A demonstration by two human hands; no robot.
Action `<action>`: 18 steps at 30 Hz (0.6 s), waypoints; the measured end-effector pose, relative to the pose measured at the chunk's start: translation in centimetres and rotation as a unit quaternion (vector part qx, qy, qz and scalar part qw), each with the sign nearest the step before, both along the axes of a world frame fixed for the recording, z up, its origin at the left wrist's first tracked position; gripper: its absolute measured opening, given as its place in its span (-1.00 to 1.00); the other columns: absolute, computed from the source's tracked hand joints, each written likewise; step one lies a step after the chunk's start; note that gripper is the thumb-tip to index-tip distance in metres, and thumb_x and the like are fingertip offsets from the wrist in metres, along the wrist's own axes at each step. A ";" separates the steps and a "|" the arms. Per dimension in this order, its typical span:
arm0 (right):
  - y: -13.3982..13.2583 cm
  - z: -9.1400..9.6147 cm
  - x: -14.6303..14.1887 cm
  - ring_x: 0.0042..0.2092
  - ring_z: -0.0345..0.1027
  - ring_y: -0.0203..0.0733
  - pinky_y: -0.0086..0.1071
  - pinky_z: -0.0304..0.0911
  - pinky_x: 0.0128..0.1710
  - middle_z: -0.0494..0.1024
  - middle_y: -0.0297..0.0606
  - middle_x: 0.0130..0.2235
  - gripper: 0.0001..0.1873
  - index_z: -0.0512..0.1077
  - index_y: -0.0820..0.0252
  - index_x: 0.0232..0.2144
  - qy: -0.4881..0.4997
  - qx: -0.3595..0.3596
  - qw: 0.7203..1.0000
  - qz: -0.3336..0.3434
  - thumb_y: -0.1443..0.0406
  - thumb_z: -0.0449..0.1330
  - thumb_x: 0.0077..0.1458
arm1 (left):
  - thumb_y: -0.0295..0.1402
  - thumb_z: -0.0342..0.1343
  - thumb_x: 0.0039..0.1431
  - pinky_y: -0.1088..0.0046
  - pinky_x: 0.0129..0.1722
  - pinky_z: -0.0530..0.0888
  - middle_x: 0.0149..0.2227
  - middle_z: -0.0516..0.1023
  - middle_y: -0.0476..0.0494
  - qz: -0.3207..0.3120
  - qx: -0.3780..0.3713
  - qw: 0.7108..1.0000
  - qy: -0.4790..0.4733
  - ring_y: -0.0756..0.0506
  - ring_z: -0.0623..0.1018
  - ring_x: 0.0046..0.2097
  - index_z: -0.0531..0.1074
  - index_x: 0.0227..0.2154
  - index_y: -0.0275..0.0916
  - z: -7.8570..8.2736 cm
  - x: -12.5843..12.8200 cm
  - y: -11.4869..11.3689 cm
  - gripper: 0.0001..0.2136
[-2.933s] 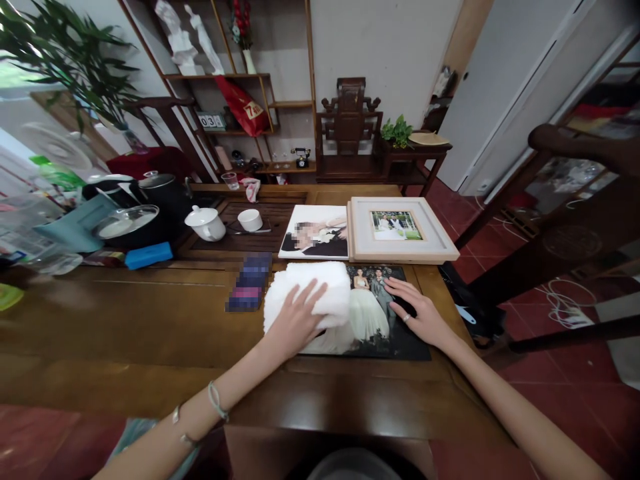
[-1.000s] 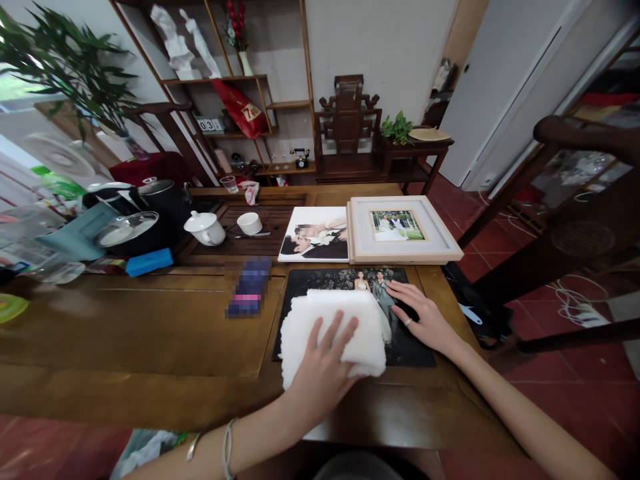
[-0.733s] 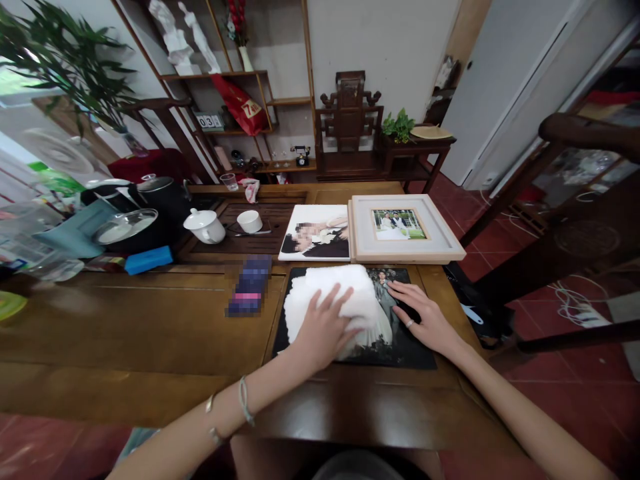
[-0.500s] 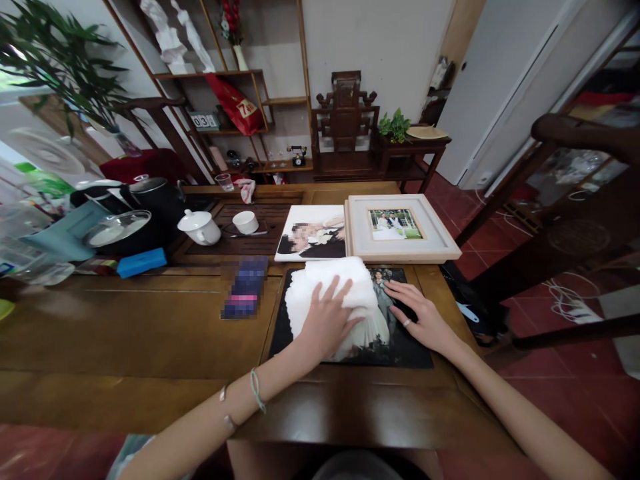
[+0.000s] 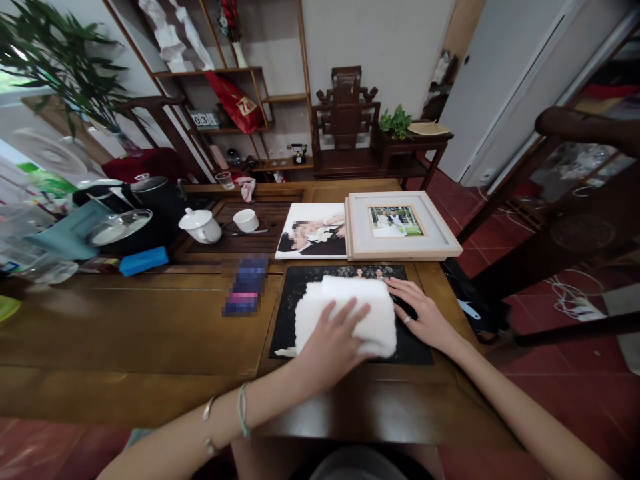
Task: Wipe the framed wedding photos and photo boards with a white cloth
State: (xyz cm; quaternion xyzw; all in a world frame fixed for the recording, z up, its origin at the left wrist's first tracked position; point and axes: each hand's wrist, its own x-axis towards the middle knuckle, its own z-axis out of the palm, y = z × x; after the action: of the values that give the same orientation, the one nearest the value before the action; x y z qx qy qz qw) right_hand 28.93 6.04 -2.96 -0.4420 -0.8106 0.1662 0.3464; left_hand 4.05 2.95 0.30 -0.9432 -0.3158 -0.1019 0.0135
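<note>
A dark photo print (image 5: 415, 350) lies flat on the table, with small figures showing near its far edge. On top of it rests a folded white towel (image 5: 345, 293) covering most of its middle. My left hand (image 5: 333, 343) lies on the towel with fingers spread, pressing it down; the thumb is partly hidden. Stretched fingers of my right hand (image 5: 420, 313) rest on the right part of the print, beside the towel's edge, holding nothing.
Beyond the print lie a white photo panel (image 5: 313, 230) and a pale wooden photo frame (image 5: 440, 230). A pixelated dark phone-like item (image 5: 245, 287) is to the left. Further left are a lidded white cup (image 5: 200, 227), a small white bowl (image 5: 246, 220) and a blue block (image 5: 143, 261).
My left hand has slid the towel toward me and a little to the right, baring the print's far left part and covering its near middle. My right hand has barely moved.
</note>
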 end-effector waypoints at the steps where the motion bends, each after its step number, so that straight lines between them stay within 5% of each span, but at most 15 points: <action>1: 0.0 0.0 0.0 0.19 0.22 0.01 0.10 0.19 0.15 0.42 -0.16 0.13 -0.61 0.35 0.01 0.09 0.001 0.003 1.000 -0.001 0.28 0.07 0.21 | -0.07 -0.03 0.27 0.02 0.18 0.15 0.26 0.22 -0.11 0.014 0.001 1.000 0.004 -0.29 0.18 0.28 0.56 -0.22 -0.08 0.1 0.1 1.5 -0.69; 4: 0.0 -0.2 -0.1 0.19 0.21 0.01 0.10 0.18 0.16 0.43 -0.15 0.12 -0.60 0.34 0.02 0.09 0.000 0.009 1.000 -0.002 0.28 0.08 0.21 | -0.09 -0.08 0.30 0.01 0.16 0.21 0.25 0.25 -0.12 0.038 0.008 0.999 0.019 -0.28 0.20 0.27 0.53 -0.16 -0.13 0.3 0.6 5.1 -0.66; 7: 0.0 -0.3 -0.1 0.19 0.22 0.03 0.11 0.18 0.15 0.43 -0.15 0.11 -0.61 0.35 0.01 0.10 -0.001 0.010 1.000 -0.003 0.26 0.07 0.21 | -0.10 -0.08 0.30 -0.03 0.14 0.23 0.24 0.26 -0.15 0.054 0.034 0.998 0.029 -0.33 0.22 0.26 0.54 -0.19 -0.16 0.2 1.5 5.8 -0.65; 14: 0.0 -0.6 0.4 0.23 0.15 0.03 0.11 0.16 0.16 0.38 -0.14 0.16 -0.58 0.32 0.02 0.13 -0.001 0.002 1.000 0.018 0.28 0.03 0.22 | -0.14 0.05 0.23 -0.08 0.09 0.25 0.17 0.31 -0.47 0.067 0.121 0.987 0.084 -0.44 0.38 0.13 0.56 -0.19 -0.28 -0.8 5.1 -3.1 -0.67; 18: 0.0 -0.6 0.7 0.25 0.11 0.01 0.12 0.10 0.20 0.34 -0.16 0.19 -0.55 0.27 0.00 0.16 -0.002 -0.013 0.999 0.029 0.29 0.03 0.22 | -0.22 0.12 0.16 -0.14 0.03 0.26 0.13 0.36 -0.49 -0.003 0.092 0.991 0.095 -0.48 0.43 0.07 0.60 -0.32 -0.27 0.4 5.8 -6.8 -0.76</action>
State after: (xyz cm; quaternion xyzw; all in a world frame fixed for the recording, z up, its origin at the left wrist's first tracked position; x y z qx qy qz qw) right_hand 29.63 6.06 -3.56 -0.4231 -0.8216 0.1854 0.3340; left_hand 9.87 -3.80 0.65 -0.9443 -0.2996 -0.0401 0.1303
